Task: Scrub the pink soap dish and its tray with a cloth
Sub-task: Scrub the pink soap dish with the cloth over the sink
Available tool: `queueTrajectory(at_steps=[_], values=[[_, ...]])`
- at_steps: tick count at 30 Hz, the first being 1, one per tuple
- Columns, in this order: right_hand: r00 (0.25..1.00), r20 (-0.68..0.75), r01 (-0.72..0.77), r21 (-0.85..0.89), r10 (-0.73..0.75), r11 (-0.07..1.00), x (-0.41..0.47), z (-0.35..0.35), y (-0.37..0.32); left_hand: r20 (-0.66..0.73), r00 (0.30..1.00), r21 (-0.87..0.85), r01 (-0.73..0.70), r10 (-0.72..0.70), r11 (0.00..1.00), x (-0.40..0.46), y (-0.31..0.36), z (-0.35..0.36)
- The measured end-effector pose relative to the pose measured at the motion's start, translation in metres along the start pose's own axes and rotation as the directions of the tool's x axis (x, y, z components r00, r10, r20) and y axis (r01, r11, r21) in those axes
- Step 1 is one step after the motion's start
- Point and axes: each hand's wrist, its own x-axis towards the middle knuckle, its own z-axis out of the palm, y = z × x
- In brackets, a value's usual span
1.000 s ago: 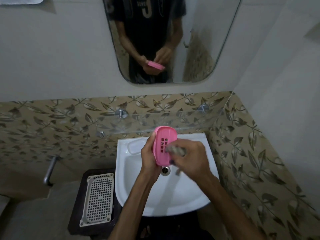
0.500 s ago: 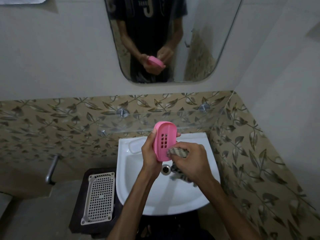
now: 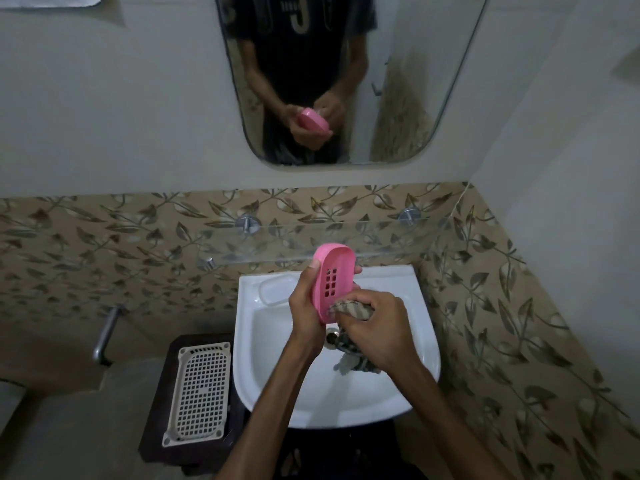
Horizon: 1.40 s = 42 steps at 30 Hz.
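Note:
My left hand (image 3: pixel 306 306) grips the pink soap dish (image 3: pixel 333 276) upright over the white sink (image 3: pixel 408 306), its slotted inner face turned toward me. My right hand (image 3: pixel 379 332) grips a bunched striped cloth (image 3: pixel 349 308) and presses it against the dish's lower end. The cloth's loose tail (image 3: pixel 353 360) hangs down into the basin. A clear tray (image 3: pixel 275 289) lies on the sink's back left ledge.
A white perforated basket (image 3: pixel 199 389) rests on a dark stool (image 3: pixel 159 420) left of the sink. A glass shelf (image 3: pixel 381 237) runs along the leaf-patterned tiles above the basin. The mirror (image 3: pixel 346 77) reflects my hands. A metal tap handle (image 3: pixel 105 332) sticks out at left.
My right hand with the cloth has slid from the dish's slotted middle down to its lower end. The dish has risen slightly in my left hand.

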Motion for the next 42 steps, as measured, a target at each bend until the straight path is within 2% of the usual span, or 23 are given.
queueTrajectory(at_steps=[4,6,12,16,20,23,25,27,30,35,39,42], values=[[0.998,0.040,-0.056,0.233,0.047,0.971,-0.003,0.006,-0.003,-0.024,0.999,-0.040,0.035,-0.036,0.999,-0.002,-0.001,0.004],[0.998,0.000,-0.064,0.288,0.067,0.955,-0.001,0.008,-0.004,-0.032,0.999,-0.026,0.035,-0.036,0.999,-0.002,-0.002,0.006],[1.000,0.004,-0.029,0.280,0.029,0.960,0.000,0.012,0.001,-0.035,0.998,-0.068,0.047,-0.049,0.997,-0.003,-0.001,0.007],[0.998,-0.004,0.062,0.187,-0.063,0.980,-0.006,0.013,0.004,-0.061,0.998,-0.060,0.004,-0.008,0.998,-0.002,0.001,0.005],[0.999,0.013,0.045,0.312,-0.051,0.949,-0.003,0.014,0.005,-0.087,0.996,-0.069,0.027,-0.033,0.997,-0.001,0.000,0.006],[0.991,-0.048,0.134,0.213,-0.127,0.968,-0.005,0.019,0.008,-0.086,0.996,-0.042,0.017,-0.020,0.999,0.001,0.003,0.007],[0.962,-0.075,0.269,0.092,-0.262,0.959,-0.006,0.016,0.011,-0.077,0.997,-0.030,0.027,-0.029,0.999,0.000,0.005,0.008],[0.896,-0.068,0.432,-0.101,-0.439,0.896,-0.004,0.011,0.014,-0.055,0.998,-0.015,0.035,-0.036,0.999,-0.001,0.009,0.008],[0.807,-0.012,0.560,-0.300,-0.590,0.772,0.003,-0.002,0.019,-0.026,0.997,0.037,0.068,-0.067,0.997,-0.001,0.016,0.007],[0.734,0.123,0.652,-0.402,-0.668,0.643,0.019,-0.025,0.030,0.049,0.970,0.031,0.238,-0.239,0.971,-0.001,0.037,0.001],[0.718,0.192,0.679,-0.404,-0.669,0.613,0.025,-0.029,0.037,0.086,0.944,0.006,0.318,-0.318,0.948,-0.003,0.043,0.001],[0.705,0.239,0.698,-0.404,-0.668,0.592,0.029,-0.032,0.038,0.181,0.908,-0.044,0.392,-0.379,0.919,-0.003,0.044,-0.001]])
